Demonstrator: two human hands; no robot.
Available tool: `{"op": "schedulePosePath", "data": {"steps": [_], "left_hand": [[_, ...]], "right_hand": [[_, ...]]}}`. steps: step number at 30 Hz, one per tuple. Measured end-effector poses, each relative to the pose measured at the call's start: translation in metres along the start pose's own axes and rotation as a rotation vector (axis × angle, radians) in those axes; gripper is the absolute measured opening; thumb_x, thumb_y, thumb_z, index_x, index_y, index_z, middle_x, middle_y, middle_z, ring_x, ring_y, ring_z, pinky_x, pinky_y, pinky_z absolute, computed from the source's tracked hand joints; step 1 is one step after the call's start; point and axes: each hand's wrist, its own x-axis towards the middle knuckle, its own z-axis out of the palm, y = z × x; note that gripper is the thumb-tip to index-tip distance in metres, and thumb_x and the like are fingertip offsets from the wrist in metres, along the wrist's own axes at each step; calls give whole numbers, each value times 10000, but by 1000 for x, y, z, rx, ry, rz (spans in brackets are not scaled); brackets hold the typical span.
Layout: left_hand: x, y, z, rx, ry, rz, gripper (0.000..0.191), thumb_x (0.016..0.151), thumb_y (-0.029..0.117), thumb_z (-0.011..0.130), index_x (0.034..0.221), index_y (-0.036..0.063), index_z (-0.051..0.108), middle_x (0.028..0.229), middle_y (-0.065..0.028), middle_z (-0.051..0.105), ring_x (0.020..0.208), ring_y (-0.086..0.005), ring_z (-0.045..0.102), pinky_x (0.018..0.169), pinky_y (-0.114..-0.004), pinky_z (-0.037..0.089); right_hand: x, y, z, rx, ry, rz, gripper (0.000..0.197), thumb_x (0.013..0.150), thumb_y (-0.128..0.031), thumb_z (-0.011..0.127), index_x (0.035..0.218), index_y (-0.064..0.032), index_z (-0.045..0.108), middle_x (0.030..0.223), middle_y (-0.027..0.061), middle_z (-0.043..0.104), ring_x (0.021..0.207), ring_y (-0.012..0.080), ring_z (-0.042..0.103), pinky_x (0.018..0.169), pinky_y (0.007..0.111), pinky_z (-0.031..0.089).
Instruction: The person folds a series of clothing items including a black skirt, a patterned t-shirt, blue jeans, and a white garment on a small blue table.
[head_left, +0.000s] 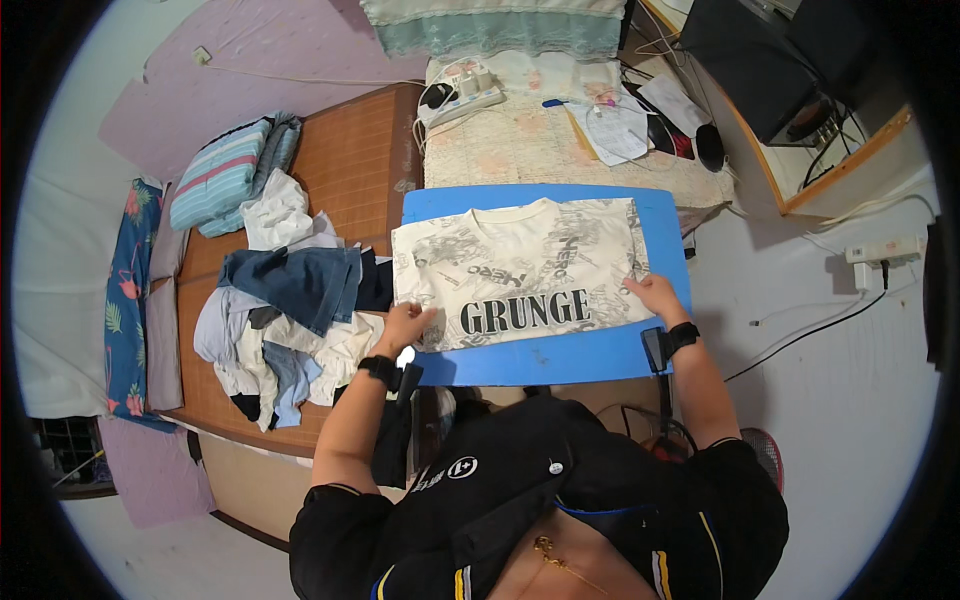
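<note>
A cream printed T-shirt lies on a blue board, its collar away from me and its lower part apparently folded under. Bold dark lettering runs across its front. My left hand is at the shirt's near left corner, thumb and fingers on the fabric; whether they pinch it is hard to tell. At the right edge, my right hand has the fabric between thumb and fingers. Both wrists wear black straps with a dark device.
A pile of clothes with denim shorts lies on the brown mat at left, near a folded striped quilt. Beyond the board, a cloth-covered table holds a power strip and papers. A wall stands at right.
</note>
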Motion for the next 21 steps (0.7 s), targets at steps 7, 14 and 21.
{"op": "schedulePosePath", "data": {"steps": [7, 14, 21], "left_hand": [[-22, -19, 12, 347, 96, 143, 313, 718, 266, 646, 697, -21, 523, 632, -151, 560, 601, -264, 557, 571, -352, 440], [-14, -10, 17, 402, 366, 190, 227, 820, 227, 509, 834, 4, 469, 739, -213, 585, 715, -397, 563, 634, -448, 439], [-17, -7, 22, 471, 405, 161, 256, 822, 260, 510, 911, 26, 460, 786, -207, 602, 754, -397, 571, 658, -469, 437]], "right_hand": [[-11, 6, 4, 13, -12, -97, 407, 727, -356, 647, 635, 15, 506, 585, 125, 532, 521, 216, 472, 518, 342, 411], [-19, 26, 13, 68, 122, -192, 364, 697, -327, 685, 677, -16, 496, 641, 126, 551, 579, 227, 510, 562, 334, 426], [-20, 4, 7, -105, 21, -33, 428, 712, -407, 644, 671, -2, 509, 676, 168, 572, 663, 296, 555, 626, 366, 447]]}}
